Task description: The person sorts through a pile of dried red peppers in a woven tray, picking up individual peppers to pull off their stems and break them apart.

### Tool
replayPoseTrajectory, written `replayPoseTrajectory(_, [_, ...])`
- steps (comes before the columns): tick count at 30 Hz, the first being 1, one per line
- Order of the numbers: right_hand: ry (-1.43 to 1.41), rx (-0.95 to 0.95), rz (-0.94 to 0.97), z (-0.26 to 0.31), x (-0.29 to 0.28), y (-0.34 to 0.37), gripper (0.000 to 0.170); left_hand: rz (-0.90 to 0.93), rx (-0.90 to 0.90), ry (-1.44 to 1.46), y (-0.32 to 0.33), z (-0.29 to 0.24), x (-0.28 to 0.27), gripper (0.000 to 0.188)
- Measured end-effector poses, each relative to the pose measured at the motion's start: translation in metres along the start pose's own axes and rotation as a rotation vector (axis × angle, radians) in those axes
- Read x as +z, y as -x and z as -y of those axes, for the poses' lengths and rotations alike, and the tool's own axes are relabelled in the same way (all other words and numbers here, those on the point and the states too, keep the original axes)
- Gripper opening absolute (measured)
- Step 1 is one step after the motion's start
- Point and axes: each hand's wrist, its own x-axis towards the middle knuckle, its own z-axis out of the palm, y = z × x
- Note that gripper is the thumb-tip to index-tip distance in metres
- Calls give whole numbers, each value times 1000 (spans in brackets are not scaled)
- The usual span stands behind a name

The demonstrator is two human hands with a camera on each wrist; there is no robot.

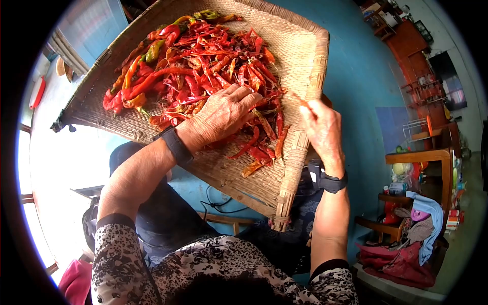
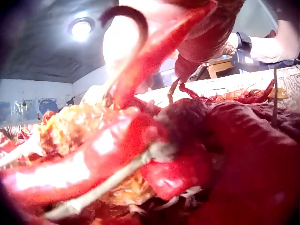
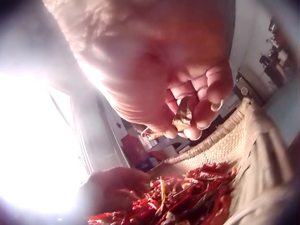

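Note:
Red dried chili peppers [image 1: 203, 66] lie heaped in a woven basket tray [image 1: 292, 38] tilted across the person's lap. My left hand [image 1: 223, 114] rests palm down on the near side of the heap, its fingers reaching to the right. In the left wrist view its fingertips come down close to a thin stem among glossy red chilies [image 2: 93, 154]. Over the tray's right rim, my right hand [image 1: 322, 129] has its fingers curled. Its thumb and fingers pinch a shrivelled, brownish dried chili [image 3: 183, 115], seen in the right wrist view.
Longer red, orange and green peppers [image 1: 137, 84] lie at the heap's left side. A wooden chair [image 1: 391, 229] piled with cloths stands at the right. Below the tray, a black cable [image 1: 218, 206] lies on the blue floor [image 1: 351, 56].

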Motion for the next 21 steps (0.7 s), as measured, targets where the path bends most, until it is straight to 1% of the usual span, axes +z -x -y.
replayPoseTrajectory(2, [56,105,-112,-19,-8,2,17,38,-2,23,-2,1,0,39])
replayPoseTrajectory(3, [69,102,-169,-27,-13,3,18,80,59,34,-1,0,0,39])
replayPoseTrajectory(4, [118,138,-185,-34,-20,4,19,120,119,45,-1,-1,-1,38])
replayPoseTrajectory(5, [199,212,-180,-38,-26,6,16,194,121,21,-1,-7,-1,37])
replayPoseTrajectory(6, [281,288,-174,-38,-33,7,13,194,123,24,1,-7,2,37])
replayPoseTrajectory(7, [435,111,-283,-53,-32,9,19,174,186,0,3,-7,7,36])
replayPoseTrajectory(8, [436,113,-283,-58,-33,10,19,153,249,-25,5,-7,12,35])
replayPoseTrajectory(10, [514,-9,-374,-51,-33,8,24,190,238,-32,6,-8,17,34])
replayPoseTrajectory(12, [155,-37,-285,-44,-21,7,18,273,268,1,8,-6,19,34])
replayPoseTrajectory(13, [91,-71,-179,-33,-15,8,14,282,251,98,10,-7,20,27])
replayPoseTrajectory(14, [27,-105,-73,-22,-7,9,10,283,251,97,10,-7,19,27])
replayPoseTrajectory(16, [-61,-106,104,-15,10,10,7,344,337,24,7,-7,16,26])
replayPoseTrajectory(17, [29,-128,130,-13,11,8,9,346,339,28,8,-6,16,26])
replayPoseTrajectory(18, [30,-125,131,-11,12,7,9,368,307,36,10,-5,17,17])
replayPoseTrajectory(19, [115,-140,199,-9,14,6,11,389,272,42,11,-4,17,11])
replayPoseTrajectory(20, [199,-154,267,-6,17,4,13,389,272,42,12,-3,16,11])
replayPoseTrajectory(21, [260,-106,374,-1,17,1,24,404,260,14,12,-3,12,10])
